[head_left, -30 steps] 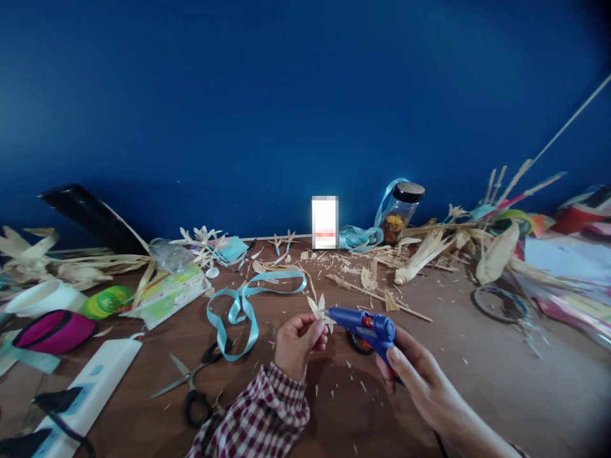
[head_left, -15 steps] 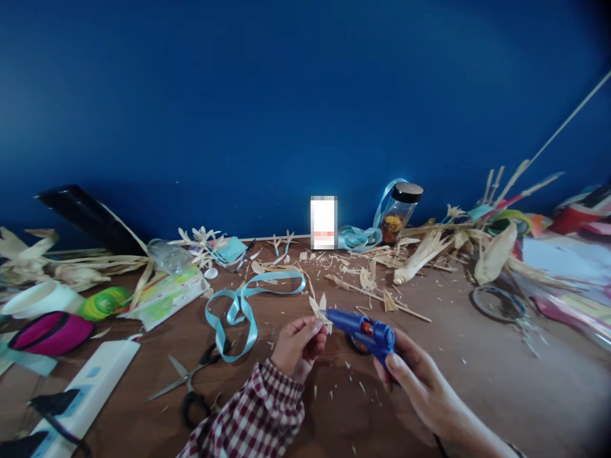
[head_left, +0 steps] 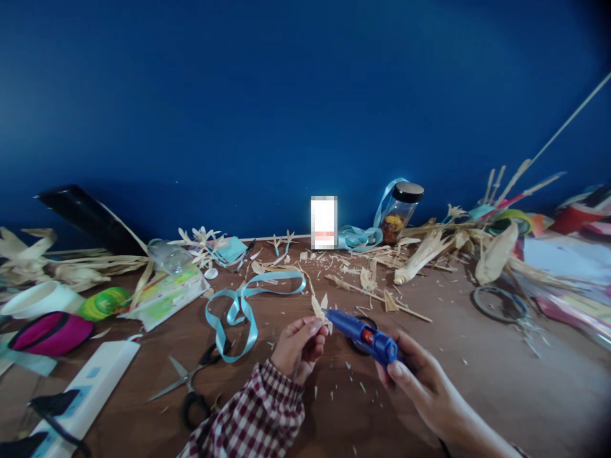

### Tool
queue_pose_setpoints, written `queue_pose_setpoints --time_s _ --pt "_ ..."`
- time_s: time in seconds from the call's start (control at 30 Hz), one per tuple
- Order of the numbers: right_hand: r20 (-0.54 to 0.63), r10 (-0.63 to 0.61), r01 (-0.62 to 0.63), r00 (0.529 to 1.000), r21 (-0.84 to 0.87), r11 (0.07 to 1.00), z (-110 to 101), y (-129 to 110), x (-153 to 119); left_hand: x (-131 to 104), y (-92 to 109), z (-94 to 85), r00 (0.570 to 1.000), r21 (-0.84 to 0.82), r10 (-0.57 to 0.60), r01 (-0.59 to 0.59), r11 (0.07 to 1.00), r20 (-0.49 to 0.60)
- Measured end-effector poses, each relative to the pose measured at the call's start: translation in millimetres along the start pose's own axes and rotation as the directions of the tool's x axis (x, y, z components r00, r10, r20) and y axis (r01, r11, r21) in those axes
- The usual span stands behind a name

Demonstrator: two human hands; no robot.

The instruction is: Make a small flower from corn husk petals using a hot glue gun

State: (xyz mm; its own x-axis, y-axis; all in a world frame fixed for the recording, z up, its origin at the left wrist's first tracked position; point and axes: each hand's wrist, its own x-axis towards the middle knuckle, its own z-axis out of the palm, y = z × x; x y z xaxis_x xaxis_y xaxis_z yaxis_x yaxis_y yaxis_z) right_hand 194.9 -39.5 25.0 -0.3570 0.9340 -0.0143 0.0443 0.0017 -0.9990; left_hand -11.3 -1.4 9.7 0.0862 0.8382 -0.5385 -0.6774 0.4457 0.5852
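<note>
Left hand [head_left: 298, 345]: pinching flower [head_left: 317, 308], likely steadying it
Right hand [head_left: 419, 375]: round glue gun [head_left: 354, 326] — nozzle [head_left: 328, 314] toward flower
Jar [head_left: 400, 213]: back edge of table [head_left: 477, 394]

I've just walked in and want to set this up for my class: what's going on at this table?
One person is working with both hands. The left hand pinches a small pale flower-like piece, while the right hand grips a blue glue gun. Its nozzle is right at the piece; whether they touch is hard to tell. Open scissors and a looped light-blue ribbon lie on the brown table.
</note>
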Motion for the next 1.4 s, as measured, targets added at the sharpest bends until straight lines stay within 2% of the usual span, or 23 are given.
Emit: queue_pose_setpoints --time_s 0.2,0.47,0.57,0.77,0.9,1.13,1.4 --pt "-0.016 0.013 -0.014 1.000 -0.039 0.999 0.1 -0.8 -0.6 1.3 -0.5 1.0 0.998 0.045 0.016 -0.013 0.999 -0.061" --pt "-0.010 0.022 -0.022 1.000 -0.010 1.000 1.6 -2.9 -2.6 2.1 -1.7 1.8 0.996 0.113 0.037 -0.028 0.993 -0.078" --pt "-0.012 -0.001 0.001 1.000 0.023 1.000 1.8 -1.5 -2.4 2.2 -2.1 1.3 0.996 0.123 0.052 -0.042 0.992 -0.075" --pt "-0.015 0.029 -0.029 0.999 0.027 0.999 4.6 0.0 -1.1 1.5 -2.8 0.8 0.997 0.132 0.067 -0.062 0.989 -0.035" --pt "-0.034 0.002 0.001 0.999 0.069 0.998 4.8 -2.4 0.1 1.1 -2.0 1.3 0.996 0.131 0.070 -0.063 0.989 -0.056" --pt "-0.034 0.029 -0.030 0.999 -0.014 0.999 1.4 -1.4 -2.4 1.4 -1.8 2.3 0.994 0.150 0.076 -0.063 0.987 -0.081" --pt "-0.029 0.019 -0.018 0.999 0.015 1.000 1.8 -7.2 -2.1 3.4 -3.1 0.0 0.992 0.166 0.103 -0.090 0.982 -0.069"
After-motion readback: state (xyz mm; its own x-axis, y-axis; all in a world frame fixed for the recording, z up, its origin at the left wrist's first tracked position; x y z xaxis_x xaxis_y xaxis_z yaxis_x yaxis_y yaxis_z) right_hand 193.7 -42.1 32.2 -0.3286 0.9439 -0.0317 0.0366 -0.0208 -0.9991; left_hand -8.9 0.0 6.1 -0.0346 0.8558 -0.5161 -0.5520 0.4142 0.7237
